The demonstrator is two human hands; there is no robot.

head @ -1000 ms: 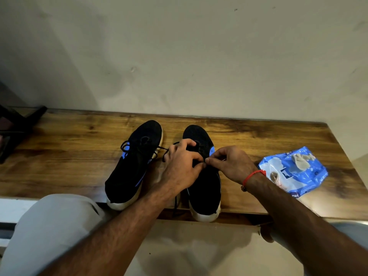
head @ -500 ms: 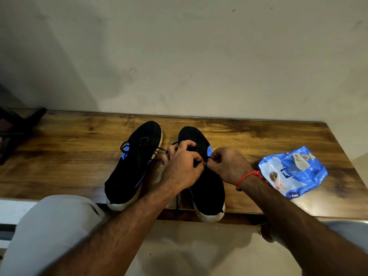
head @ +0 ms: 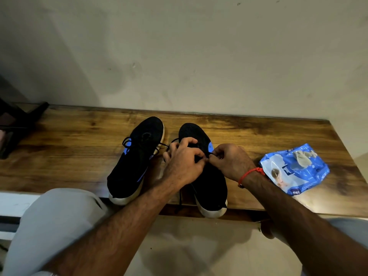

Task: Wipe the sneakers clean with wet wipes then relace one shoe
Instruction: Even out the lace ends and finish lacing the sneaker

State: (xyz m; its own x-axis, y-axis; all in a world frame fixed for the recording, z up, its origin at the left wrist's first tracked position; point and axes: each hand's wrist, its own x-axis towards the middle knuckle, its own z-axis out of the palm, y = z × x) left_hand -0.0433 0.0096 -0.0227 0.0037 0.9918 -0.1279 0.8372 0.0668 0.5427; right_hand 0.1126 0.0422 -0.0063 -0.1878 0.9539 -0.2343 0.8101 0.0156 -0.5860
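Relacing step happening now, looks like. Left hand [head: 184, 163] and right hand [head: 229, 161] both pinching black lace [head: 211, 154] over right sneaker [head: 207, 176], just left of wipes pack [head: 294, 168]. Next up probably: threading next eyelet, keeping lace taut.

Middle of right sneaker [head: 209, 182] covered by left hand [head: 183, 166] and right hand [head: 229, 162]; lace run there unseen. Fingertips meet at centre frame, grip on lace [head: 212, 154] too small to read. Dark object [head: 18, 124] cut by left edge. Print on wipes pack [head: 294, 170] mostly illegible.
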